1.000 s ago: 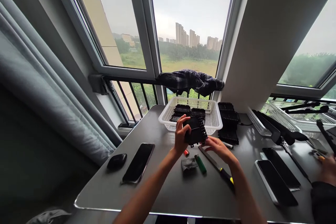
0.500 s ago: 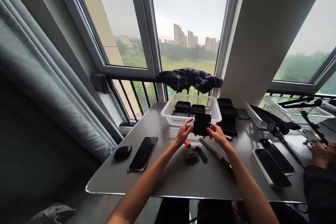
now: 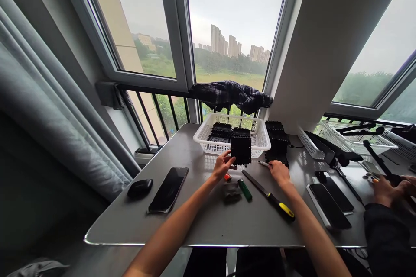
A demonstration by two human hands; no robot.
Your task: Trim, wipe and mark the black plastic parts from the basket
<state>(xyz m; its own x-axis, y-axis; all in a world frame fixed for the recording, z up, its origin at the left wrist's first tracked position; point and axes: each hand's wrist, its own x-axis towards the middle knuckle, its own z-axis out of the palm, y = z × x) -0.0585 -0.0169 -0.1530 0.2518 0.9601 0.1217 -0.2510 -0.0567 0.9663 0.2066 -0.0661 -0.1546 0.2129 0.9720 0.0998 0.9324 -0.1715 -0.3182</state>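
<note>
- Your left hand [image 3: 222, 166] has its grip closed on the lower left side of a black panel [image 3: 241, 151], held upright before the near wall of the white basket [image 3: 214, 148].
- Your right hand [image 3: 278, 172] has its grip closed around a marker [image 3: 264, 163], its tip sticking out leftward, near the dark stack [image 3: 276, 138] right of the basket.
- The basket sits by the far edge of the surface [image 3: 201, 225], more black panels [image 3: 222, 130] inside.
- Between your forearms lie a red lighter [image 3: 227, 177], a green lighter [image 3: 245, 189], a crumpled grey piece [image 3: 232, 192] and a file [image 3: 268, 194] with its yellow-and-black handle toward the near edge.
- Toward the left edge, you have a phone [image 3: 168, 190] beside a black case [image 3: 140, 188].
</note>
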